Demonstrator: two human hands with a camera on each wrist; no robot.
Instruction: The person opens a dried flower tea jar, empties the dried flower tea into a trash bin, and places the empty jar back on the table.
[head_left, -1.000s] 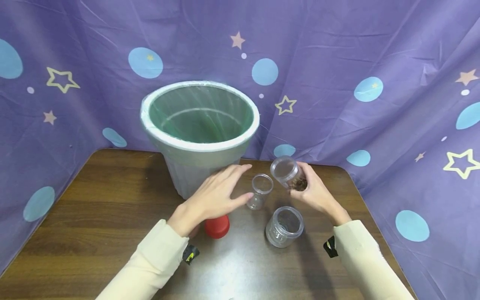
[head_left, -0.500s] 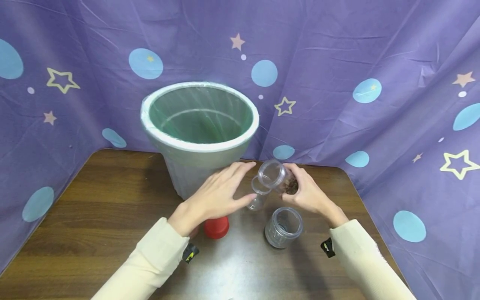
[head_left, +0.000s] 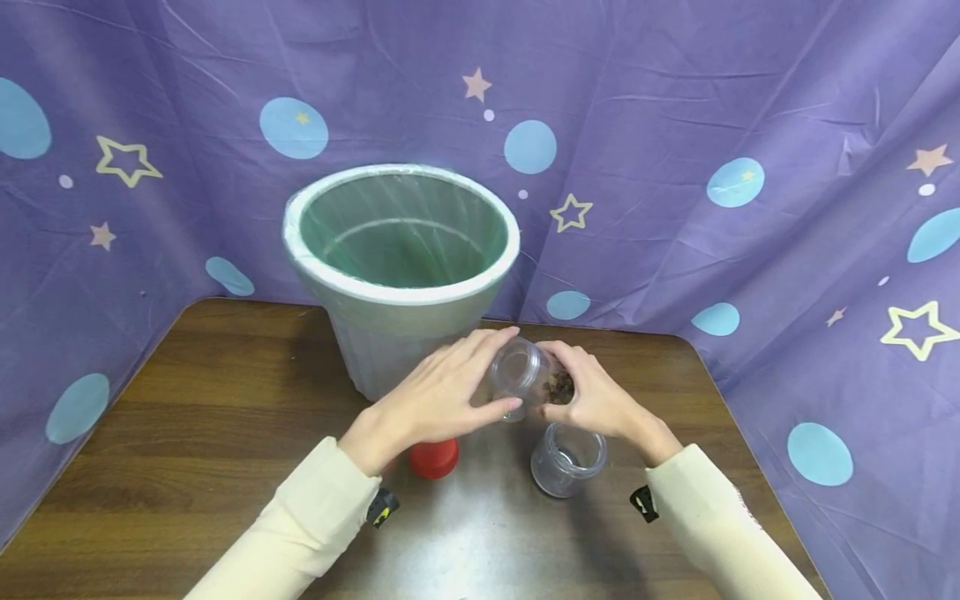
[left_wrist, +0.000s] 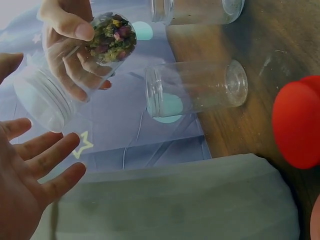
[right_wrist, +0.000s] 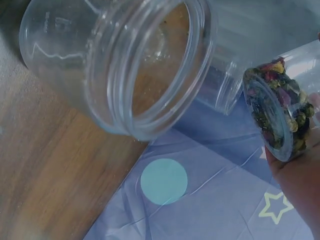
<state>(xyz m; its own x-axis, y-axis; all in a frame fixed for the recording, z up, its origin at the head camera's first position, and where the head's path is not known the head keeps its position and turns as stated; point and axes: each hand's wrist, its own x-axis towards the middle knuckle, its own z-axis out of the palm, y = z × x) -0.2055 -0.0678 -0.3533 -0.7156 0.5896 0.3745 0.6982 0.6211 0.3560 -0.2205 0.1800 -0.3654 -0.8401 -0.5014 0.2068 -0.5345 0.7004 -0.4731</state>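
Note:
My right hand (head_left: pixel 600 404) grips a clear plastic jar (head_left: pixel 517 367), lidless and tilted with its mouth toward the left. Dried flower buds (left_wrist: pixel 112 40) lie in the bottom end of that jar. My left hand (head_left: pixel 435 387) is spread, thumb and fingers on either side of the jar's mouth; in the left wrist view its fingertips come right up to the rim. Beneath the tilted jar stands a slim clear jar (left_wrist: pixel 200 87), mostly hidden in the head view. A wider open clear jar (head_left: pixel 566 462) stands nearer, below my right hand.
A large pale bin (head_left: pixel 401 293) with a clear liner stands behind my left hand. A smooth red rounded object (head_left: pixel 435 458) sits beside my left wrist. The wooden table (head_left: pixel 187 433) ends at a purple patterned curtain (head_left: pixel 637 125).
My right hand has carried the jar of buds left and toward me, tipping it further, until its mouth is at my left fingers above the slim jar. My left hand has barely moved.

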